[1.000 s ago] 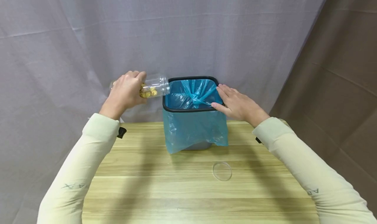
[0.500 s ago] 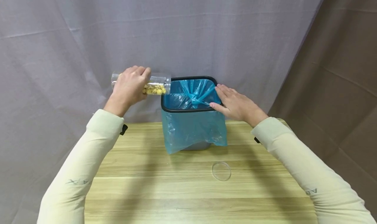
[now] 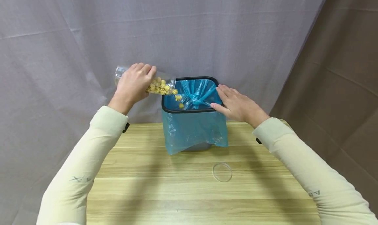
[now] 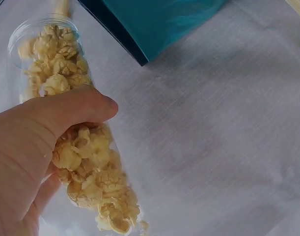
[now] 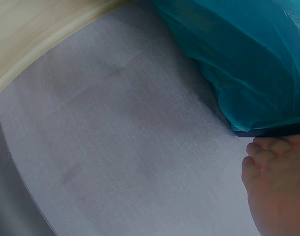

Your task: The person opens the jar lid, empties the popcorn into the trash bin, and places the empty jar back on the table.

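My left hand point(image 3: 135, 83) grips a clear plastic jar point(image 4: 66, 78) of yellow popcorn point(image 3: 159, 86) and holds it tilted, mouth lowered toward the bin's left rim. Several pieces of popcorn point(image 3: 178, 97) are in the air past the mouth, over the opening of the bin point(image 3: 189, 111). In the left wrist view, popcorn point(image 4: 91, 162) fills much of the jar's length, and my thumb point(image 4: 86, 105) lies across its side. A blue bag point(image 3: 193, 129) lines the bin and hangs down outside its black rim. My right hand point(image 3: 239, 105) rests at the bin's right rim, fingers straight.
The bin stands near the back edge of a wooden table point(image 3: 183, 198). A clear round lid or ring point(image 3: 222, 172) lies on the tabletop in front of it. Behind is a grey curtain point(image 3: 189, 31), with a brown one point(image 3: 339, 97) at the right.
My left hand has moved right and up, tipping the jar mouth further down. The popcorn has slid toward the mouth and several pieces have come out. My right hand has stayed in place.
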`<state>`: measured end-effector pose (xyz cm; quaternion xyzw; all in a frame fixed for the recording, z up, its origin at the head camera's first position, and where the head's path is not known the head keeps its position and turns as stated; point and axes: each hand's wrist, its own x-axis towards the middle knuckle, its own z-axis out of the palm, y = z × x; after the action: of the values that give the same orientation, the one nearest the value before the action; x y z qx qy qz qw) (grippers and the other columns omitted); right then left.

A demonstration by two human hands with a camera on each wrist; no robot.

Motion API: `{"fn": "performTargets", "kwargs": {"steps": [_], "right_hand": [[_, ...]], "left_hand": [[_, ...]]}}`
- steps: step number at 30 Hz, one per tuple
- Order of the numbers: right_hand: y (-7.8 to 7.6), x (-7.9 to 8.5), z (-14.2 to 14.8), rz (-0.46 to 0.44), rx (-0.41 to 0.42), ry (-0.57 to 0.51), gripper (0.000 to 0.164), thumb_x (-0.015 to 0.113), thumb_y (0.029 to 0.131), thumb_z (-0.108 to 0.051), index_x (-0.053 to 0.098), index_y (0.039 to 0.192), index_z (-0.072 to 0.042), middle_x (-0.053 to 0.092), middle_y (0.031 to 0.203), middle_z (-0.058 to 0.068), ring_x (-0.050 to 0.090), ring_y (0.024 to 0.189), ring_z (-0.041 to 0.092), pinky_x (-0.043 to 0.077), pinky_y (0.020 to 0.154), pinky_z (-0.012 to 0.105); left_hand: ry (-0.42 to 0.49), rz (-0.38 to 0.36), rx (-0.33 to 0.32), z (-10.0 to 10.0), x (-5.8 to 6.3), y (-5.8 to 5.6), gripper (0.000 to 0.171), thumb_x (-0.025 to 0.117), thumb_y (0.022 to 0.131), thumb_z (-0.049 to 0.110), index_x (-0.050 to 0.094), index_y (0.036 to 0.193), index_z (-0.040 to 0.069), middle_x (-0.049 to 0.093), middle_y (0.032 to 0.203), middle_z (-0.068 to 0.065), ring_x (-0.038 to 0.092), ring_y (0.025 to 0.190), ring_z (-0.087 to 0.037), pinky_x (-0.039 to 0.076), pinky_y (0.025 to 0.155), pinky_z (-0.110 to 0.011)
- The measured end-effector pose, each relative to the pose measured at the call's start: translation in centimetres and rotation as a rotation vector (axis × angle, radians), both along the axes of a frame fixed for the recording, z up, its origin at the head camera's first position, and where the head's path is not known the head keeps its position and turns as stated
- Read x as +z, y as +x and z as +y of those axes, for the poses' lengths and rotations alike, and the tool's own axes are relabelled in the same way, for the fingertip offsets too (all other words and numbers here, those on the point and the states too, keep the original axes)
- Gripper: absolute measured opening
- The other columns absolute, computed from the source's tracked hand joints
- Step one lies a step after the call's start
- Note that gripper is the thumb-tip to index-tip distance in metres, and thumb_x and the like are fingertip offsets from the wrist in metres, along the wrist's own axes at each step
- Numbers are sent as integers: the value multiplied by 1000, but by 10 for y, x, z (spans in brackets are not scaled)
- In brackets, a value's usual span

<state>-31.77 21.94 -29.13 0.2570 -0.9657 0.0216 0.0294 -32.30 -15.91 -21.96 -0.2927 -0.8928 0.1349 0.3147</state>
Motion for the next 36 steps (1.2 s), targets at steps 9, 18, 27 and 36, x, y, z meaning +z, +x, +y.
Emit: {"fn": "performTargets", "kwargs": {"steps": [9,18,27,36], "right_hand": [[-1,0,1,8,12,9,90,29,109,-63,11,167,3,10,177,23,10,165,41,14,135,57],[0,2,2,-4,8,1,92,28,108,-66,10,167,2,9,177,22,9,165,40,14,135,57],[0,1,3,-2,6,-3,90,29,109,-64,10,167,2,9,177,23,9,165,41,14,135,58],[0,1,5,0,2,-10,89,28,109,-64,9,167,1,8,177,22,9,165,40,13,135,57]], "left_hand": [[-96,15,24,5,4,2,63,83,76,-1,60,134,-4,70,128,-22,66,116,-40,53,110,-48],[-185,130,-10,12,3,-1,46,77,88,-2,64,133,-2,72,126,-18,69,117,-36,54,112,-45],[-207,183,-55,15,1,-3,35,61,95,-10,66,130,-3,74,119,-17,70,111,-34,55,108,-44],[-280,190,-35,25,5,-2,43,68,91,-12,65,132,0,73,123,-15,69,116,-32,54,111,-41]]}}
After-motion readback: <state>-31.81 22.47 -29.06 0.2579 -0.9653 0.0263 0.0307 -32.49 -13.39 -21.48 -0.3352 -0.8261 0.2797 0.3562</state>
